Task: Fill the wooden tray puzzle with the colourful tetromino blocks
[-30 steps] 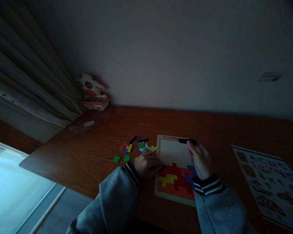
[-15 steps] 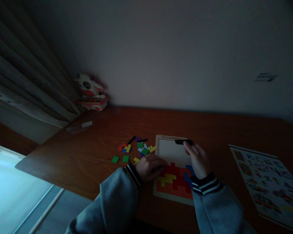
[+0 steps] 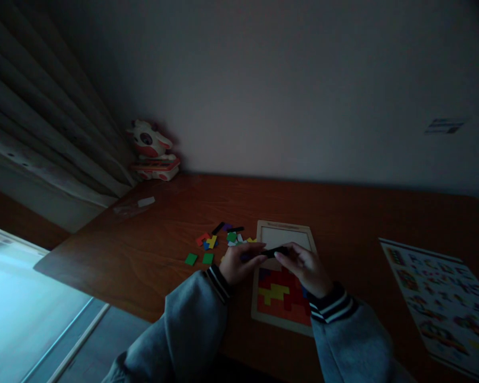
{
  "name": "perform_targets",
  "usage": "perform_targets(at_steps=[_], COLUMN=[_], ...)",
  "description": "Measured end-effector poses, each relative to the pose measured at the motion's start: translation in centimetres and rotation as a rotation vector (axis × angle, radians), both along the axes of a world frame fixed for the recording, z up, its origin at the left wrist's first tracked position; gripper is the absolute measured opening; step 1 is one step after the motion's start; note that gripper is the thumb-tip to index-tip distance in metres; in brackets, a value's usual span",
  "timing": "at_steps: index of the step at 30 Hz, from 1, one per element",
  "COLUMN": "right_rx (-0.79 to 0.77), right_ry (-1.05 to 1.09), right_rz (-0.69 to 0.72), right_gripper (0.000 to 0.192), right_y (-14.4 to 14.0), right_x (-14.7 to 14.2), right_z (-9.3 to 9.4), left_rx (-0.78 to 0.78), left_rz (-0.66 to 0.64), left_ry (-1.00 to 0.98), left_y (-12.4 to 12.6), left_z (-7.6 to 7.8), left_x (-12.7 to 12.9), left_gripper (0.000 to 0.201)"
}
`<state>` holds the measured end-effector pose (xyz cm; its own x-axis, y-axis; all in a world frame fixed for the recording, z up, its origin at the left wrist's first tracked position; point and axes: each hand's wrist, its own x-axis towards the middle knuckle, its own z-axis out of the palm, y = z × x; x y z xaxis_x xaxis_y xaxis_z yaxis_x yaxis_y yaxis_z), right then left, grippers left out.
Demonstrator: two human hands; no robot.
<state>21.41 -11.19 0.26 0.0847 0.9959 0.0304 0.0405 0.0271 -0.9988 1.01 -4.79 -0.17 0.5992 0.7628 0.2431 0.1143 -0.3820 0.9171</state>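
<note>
Head view, dim light. Two hands, both in grey sleeves with striped cuffs, meet over the puzzle board [image 3: 309, 238].

Left hand [image 3: 237, 264]: fingers curled, tips pinched on the left end of a black piece [image 3: 272, 252]. Right hand [image 3: 305, 267]: fingertips closed on the right end of the same piece. So one black piece, held by both hands, raised just above the middle of the board, roughly level.

Counts:
- 1 board, pale wooden frame. Near half is filled with red, yellow, blue and orange pieces [image 3: 281, 298]; exact count not readable. Far half is bare white.
- Loose pieces [image 3: 223, 240] on the desk left of the board: about a dozen in a cluster, some overlapping, so the count is rough. 2 green squares [image 3: 199, 259] sit apart at the near-left edge of the cluster, side by side.
- 1 printed sheet [image 3: 443, 298] right of the board, well apart from it.
- 1 toy figure [image 3: 151, 149] in the far left corner by the curtain [image 3: 43, 133].
- 1 small pale scrap [image 3: 146, 202] near that corner.

Edges and room: desk [image 3: 363, 213] is bare between board and sheet, and along the whole far strip by the wall. Board's near edge sits close to the desk's front edge. Desk's left edge runs diagonally, near the green squares. Cluster lies just beside the board's left rim.
</note>
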Motion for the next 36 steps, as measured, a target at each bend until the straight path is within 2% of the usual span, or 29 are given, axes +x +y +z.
perform_targets(at_steps=[3,7,12,18,23,27,31,36], right_rx=[0.011,0.038,0.05,0.06,0.095,0.17,0.287,0.384], right_ry=[-0.056,-0.104,-0.092,-0.148,-0.337,-0.579,-0.784,-0.923], right_rz=[0.034,-0.06,-0.144,-0.182,-0.143,-0.007,0.074,0.118], right_gripper=[0.03,0.034,0.034,0.036,0.029,0.019,0.015,0.013], right_y=[0.0,0.2,0.4,0.4,0.4,0.3,0.3,0.2], right_x=[-0.2,0.1,0.3,0.4,0.9,1.4,1.6,1.4], right_z=[-0.3,-0.8,-0.8,-0.9,-1.1,-1.4,-1.6,-1.8], left_rx=[-0.015,-0.065,-0.263,-0.465,-0.442,-0.424,-0.464,-0.384], left_rz=[-0.017,0.027,0.053,0.169,0.231,0.256,0.226,0.197], left_ry=[0.005,0.002,-0.109,-0.278,-0.308,-0.324,-0.281,-0.23], left_y=[0.0,0.1,0.6,1.2,1.5,1.6,1.4,1.1], left_z=[-0.2,-0.1,-0.4,-1.3,-1.5,-1.4,-1.2,-1.2], left_x=[0.1,0.1,0.2,0.4,0.2,0.1,0.2,0.4], left_gripper=[0.034,0.034,0.036,0.044,0.041,0.041,0.041,0.042])
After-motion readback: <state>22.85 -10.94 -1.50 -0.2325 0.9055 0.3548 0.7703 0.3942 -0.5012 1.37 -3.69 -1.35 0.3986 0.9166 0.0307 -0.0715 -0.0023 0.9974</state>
